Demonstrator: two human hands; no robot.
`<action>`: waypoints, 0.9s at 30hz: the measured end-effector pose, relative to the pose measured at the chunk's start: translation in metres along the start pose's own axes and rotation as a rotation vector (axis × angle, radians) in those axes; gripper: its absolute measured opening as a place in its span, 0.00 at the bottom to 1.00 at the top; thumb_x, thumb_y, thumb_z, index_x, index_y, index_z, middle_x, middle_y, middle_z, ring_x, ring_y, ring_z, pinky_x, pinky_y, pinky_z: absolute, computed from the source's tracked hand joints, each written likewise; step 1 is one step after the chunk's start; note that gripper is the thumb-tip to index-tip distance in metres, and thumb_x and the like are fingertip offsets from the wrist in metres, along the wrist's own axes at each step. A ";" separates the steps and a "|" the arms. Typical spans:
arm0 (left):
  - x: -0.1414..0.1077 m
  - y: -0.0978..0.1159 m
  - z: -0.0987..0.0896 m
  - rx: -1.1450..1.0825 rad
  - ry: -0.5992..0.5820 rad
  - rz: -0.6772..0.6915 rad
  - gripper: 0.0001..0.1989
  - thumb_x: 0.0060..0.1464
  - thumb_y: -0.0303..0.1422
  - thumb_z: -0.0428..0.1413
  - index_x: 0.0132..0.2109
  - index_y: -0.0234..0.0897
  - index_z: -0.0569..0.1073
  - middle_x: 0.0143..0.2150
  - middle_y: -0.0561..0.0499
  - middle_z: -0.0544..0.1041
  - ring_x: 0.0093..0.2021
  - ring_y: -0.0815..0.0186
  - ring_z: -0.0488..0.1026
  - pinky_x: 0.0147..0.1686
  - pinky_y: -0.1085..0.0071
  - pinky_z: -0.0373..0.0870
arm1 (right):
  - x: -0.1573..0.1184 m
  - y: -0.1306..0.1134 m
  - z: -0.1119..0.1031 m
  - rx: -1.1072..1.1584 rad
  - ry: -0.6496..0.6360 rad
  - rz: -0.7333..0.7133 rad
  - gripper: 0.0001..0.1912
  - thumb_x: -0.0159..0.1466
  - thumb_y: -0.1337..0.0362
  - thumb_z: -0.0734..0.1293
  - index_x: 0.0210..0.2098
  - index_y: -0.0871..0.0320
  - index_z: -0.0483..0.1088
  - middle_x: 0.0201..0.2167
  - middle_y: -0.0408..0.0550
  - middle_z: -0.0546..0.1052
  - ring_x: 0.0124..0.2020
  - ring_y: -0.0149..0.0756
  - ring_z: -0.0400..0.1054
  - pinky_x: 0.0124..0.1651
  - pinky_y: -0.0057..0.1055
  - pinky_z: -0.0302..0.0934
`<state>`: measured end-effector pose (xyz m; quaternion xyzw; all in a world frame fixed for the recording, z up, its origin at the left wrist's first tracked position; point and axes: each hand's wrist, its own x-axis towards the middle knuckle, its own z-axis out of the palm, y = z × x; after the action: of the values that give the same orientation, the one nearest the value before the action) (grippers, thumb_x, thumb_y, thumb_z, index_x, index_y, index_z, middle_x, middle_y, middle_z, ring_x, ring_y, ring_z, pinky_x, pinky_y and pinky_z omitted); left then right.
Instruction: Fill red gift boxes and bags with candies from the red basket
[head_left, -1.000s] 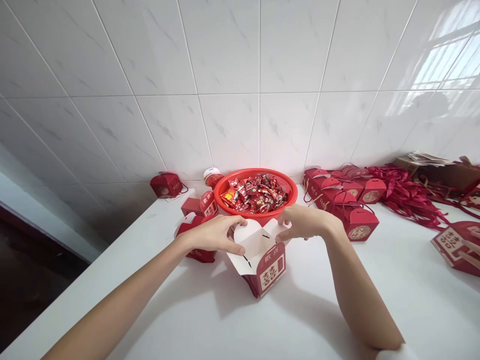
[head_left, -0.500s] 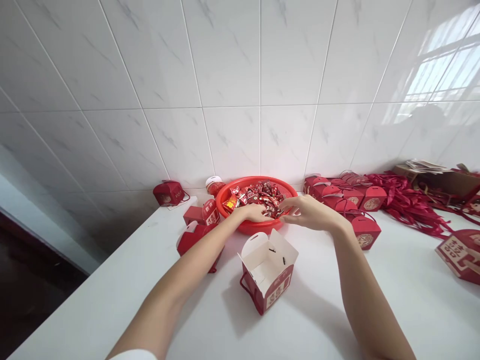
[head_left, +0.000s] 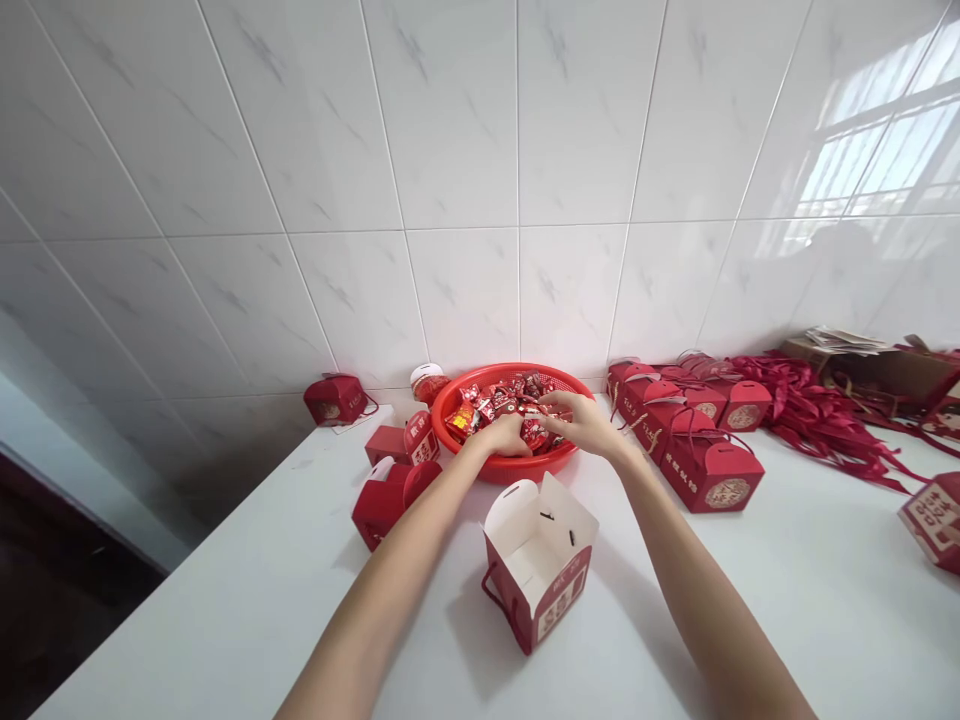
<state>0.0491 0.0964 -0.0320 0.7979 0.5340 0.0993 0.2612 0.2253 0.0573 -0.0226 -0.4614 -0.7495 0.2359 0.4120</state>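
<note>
In the head view, a red plastic basket (head_left: 517,470) filled with wrapped candies (head_left: 487,402) stands against the wall. My left hand (head_left: 504,436) is down among the candies at the basket's near side, its fingers curled; what they hold is hidden. Over the right part of the basket, my right hand (head_left: 583,422) reaches in from the side, thumb and fingers apart, tips at the candies. Between my forearms stands a red paper gift box (head_left: 559,605) with its top flaps up, white inside, with a dark red cord handle on its left side.
Several closed red boxes (head_left: 712,480) are grouped right of the basket, beside a heap of red ribbons (head_left: 802,405) and a cardboard box (head_left: 911,370). More red boxes (head_left: 390,500) stand left. A printed box (head_left: 937,520) lies at the right edge. White tiles (head_left: 465,290) rise behind.
My right hand has moved slightly left, further over the candies. My left hand's fingers have curled among them. The view has shifted slightly; the opened box stays in place.
</note>
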 end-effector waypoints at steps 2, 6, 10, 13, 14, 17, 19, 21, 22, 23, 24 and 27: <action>-0.001 0.000 0.002 -0.174 0.028 0.031 0.16 0.40 0.24 0.61 0.41 0.34 0.77 0.25 0.52 0.77 0.26 0.62 0.74 0.24 0.72 0.68 | 0.005 0.010 0.010 0.098 0.089 0.075 0.17 0.59 0.62 0.69 0.47 0.57 0.73 0.49 0.54 0.78 0.48 0.44 0.74 0.49 0.39 0.69; 0.001 0.001 0.002 -0.606 0.172 0.143 0.17 0.41 0.25 0.63 0.42 0.34 0.76 0.27 0.53 0.77 0.30 0.63 0.75 0.32 0.71 0.72 | 0.007 0.013 0.015 0.243 0.131 0.216 0.22 0.63 0.52 0.67 0.51 0.58 0.70 0.46 0.53 0.78 0.48 0.42 0.73 0.49 0.39 0.70; 0.001 0.003 -0.001 -0.811 0.220 0.241 0.19 0.35 0.30 0.70 0.38 0.34 0.77 0.31 0.52 0.79 0.38 0.61 0.76 0.43 0.66 0.73 | 0.005 0.004 0.010 0.357 -0.039 0.272 0.28 0.63 0.45 0.66 0.54 0.57 0.68 0.45 0.51 0.76 0.45 0.39 0.73 0.42 0.33 0.71; -0.002 0.005 -0.003 -0.801 0.158 0.212 0.17 0.35 0.32 0.72 0.34 0.34 0.77 0.28 0.52 0.78 0.36 0.60 0.75 0.42 0.65 0.73 | 0.006 0.003 0.010 0.340 -0.095 0.256 0.30 0.60 0.44 0.69 0.54 0.57 0.70 0.42 0.50 0.77 0.43 0.39 0.73 0.38 0.31 0.70; -0.003 0.005 -0.003 -0.790 0.139 0.196 0.16 0.36 0.32 0.72 0.33 0.34 0.76 0.27 0.53 0.77 0.35 0.61 0.75 0.42 0.65 0.73 | 0.007 0.004 0.010 0.331 -0.098 0.242 0.30 0.59 0.45 0.70 0.53 0.57 0.71 0.41 0.50 0.77 0.43 0.40 0.73 0.38 0.31 0.70; -0.006 0.007 -0.004 -0.790 0.117 0.126 0.17 0.36 0.30 0.72 0.34 0.34 0.74 0.27 0.53 0.76 0.35 0.61 0.75 0.40 0.66 0.74 | 0.008 0.009 0.012 0.317 -0.078 0.200 0.28 0.59 0.48 0.71 0.54 0.56 0.72 0.43 0.50 0.78 0.44 0.41 0.73 0.40 0.32 0.70; -0.007 0.008 -0.005 -0.825 0.111 0.061 0.21 0.35 0.29 0.72 0.37 0.34 0.73 0.30 0.52 0.78 0.36 0.61 0.75 0.40 0.67 0.74 | 0.009 0.013 0.013 0.307 -0.055 0.197 0.25 0.60 0.52 0.70 0.53 0.56 0.73 0.42 0.50 0.78 0.42 0.40 0.74 0.40 0.34 0.71; -0.008 0.009 -0.007 -0.899 0.073 0.020 0.25 0.35 0.27 0.71 0.42 0.34 0.71 0.35 0.51 0.78 0.37 0.61 0.76 0.39 0.67 0.74 | 0.010 0.016 0.015 0.284 -0.033 0.218 0.21 0.59 0.58 0.70 0.51 0.58 0.74 0.40 0.50 0.78 0.39 0.40 0.74 0.40 0.36 0.72; -0.009 0.009 -0.008 -0.949 0.043 0.014 0.26 0.36 0.27 0.70 0.44 0.34 0.70 0.37 0.50 0.79 0.38 0.62 0.76 0.38 0.68 0.75 | 0.010 0.017 0.015 0.271 -0.026 0.228 0.19 0.59 0.60 0.70 0.49 0.59 0.75 0.39 0.50 0.78 0.38 0.40 0.74 0.39 0.36 0.72; -0.010 0.010 -0.009 -1.000 0.010 0.012 0.27 0.37 0.26 0.70 0.45 0.35 0.69 0.38 0.50 0.79 0.39 0.62 0.77 0.38 0.68 0.75 | 0.010 0.018 0.015 0.259 -0.020 0.234 0.18 0.58 0.62 0.70 0.47 0.59 0.76 0.39 0.50 0.78 0.36 0.39 0.74 0.39 0.36 0.72; -0.011 0.010 -0.010 -1.052 -0.023 0.013 0.27 0.38 0.26 0.69 0.46 0.36 0.69 0.40 0.50 0.79 0.39 0.62 0.77 0.38 0.68 0.76 | 0.010 0.018 0.016 0.251 -0.015 0.236 0.16 0.58 0.63 0.70 0.45 0.60 0.76 0.38 0.50 0.78 0.35 0.39 0.74 0.37 0.36 0.73; -0.011 0.009 -0.013 -1.177 -0.084 0.020 0.25 0.41 0.25 0.66 0.47 0.37 0.69 0.40 0.50 0.78 0.38 0.64 0.77 0.37 0.69 0.77 | 0.010 0.019 0.016 0.274 0.015 0.249 0.14 0.56 0.63 0.72 0.42 0.59 0.76 0.35 0.47 0.77 0.33 0.37 0.73 0.34 0.35 0.73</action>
<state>0.0461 0.0877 -0.0154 0.5271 0.3708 0.3495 0.6801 0.2184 0.0756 -0.0411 -0.4919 -0.6442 0.3817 0.4442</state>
